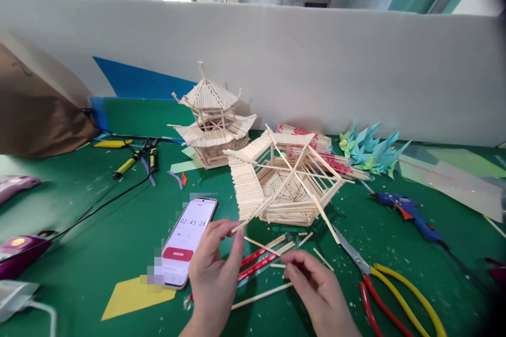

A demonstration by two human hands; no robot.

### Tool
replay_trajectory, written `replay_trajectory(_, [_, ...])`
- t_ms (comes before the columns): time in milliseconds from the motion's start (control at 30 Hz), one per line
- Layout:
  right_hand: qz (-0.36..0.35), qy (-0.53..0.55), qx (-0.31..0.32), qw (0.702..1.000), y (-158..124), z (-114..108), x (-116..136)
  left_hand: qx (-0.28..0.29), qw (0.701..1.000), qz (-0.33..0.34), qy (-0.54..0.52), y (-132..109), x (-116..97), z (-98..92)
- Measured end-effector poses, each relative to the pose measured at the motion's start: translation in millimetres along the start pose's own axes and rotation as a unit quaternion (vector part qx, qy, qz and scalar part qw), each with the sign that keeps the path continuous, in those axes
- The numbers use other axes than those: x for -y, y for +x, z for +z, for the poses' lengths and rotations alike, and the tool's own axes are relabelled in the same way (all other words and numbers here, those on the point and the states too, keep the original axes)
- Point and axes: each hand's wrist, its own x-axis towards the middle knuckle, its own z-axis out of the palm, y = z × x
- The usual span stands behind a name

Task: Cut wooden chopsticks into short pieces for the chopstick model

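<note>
A half-roofed, many-sided frame of thin wooden sticks (272,216) stands just beyond my hands, slats covering its left and back sides. My left hand (217,268) pinches the end of a projecting roof stick at its front left corner. Between thumb and fingers, my right hand (316,289) holds a thin wooden stick (261,244) that points left toward my left fingertips. Below lie red-wrapped stick bundles (261,266) and loose cut pieces, with one longer stick (261,296) near my right hand. Behind, a finished-looking stick pagoda (209,95) stands upright.
Right of my hands lie red-and-yellow-handled scissors (367,268) and a blue glue gun (411,213). To the left are a phone (185,242) showing a timer, yellow paper (134,297), pliers (138,158) and cables. Folded paper leaves (371,150) sit before a white partition (356,68).
</note>
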Motion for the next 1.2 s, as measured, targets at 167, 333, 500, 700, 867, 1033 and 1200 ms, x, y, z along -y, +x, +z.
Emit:
replay_trajectory(167, [0.016, 0.017, -0.064, 0.998, -9.5, -6.1, -3.9, -0.007, 1.000, 0.003, -0.019, 1.0, 1.5, 0.9])
replay_trajectory(333, [0.028, 0.006, -0.090, 0.996, -18.5, -12.0, -2.2, -0.006, 1.000, 0.004, -0.024, -0.3, 4.4, 1.3])
replay_trajectory(500, [0.027, -0.020, -0.101, 0.994, -23.0, -18.8, -3.4, 0.002, 1.000, 0.009, -0.023, -1.3, 5.2, 0.9])
replay_trajectory(700, [0.009, -0.007, -0.045, 0.999, -11.3, -7.0, 8.3, 0.011, 1.000, 0.010, -0.018, -0.7, 6.4, -0.9])
replay_trajectory(867, [-0.034, -0.005, 0.050, 0.998, 8.3, 15.3, 19.3, 0.009, 1.000, 0.003, -0.011, 0.0, 7.6, 0.6])
replay_trajectory(1033, [-0.031, 0.012, 0.075, 0.997, 23.4, 28.6, 24.6, -0.010, 1.000, -0.009, -0.020, 0.3, 3.8, 2.2])
replay_trajectory(1200, [-0.038, 0.005, 0.080, 0.996, 22.6, 27.1, 27.6, -0.012, 1.000, -0.017, -0.017, 0.8, 1.0, 0.1])
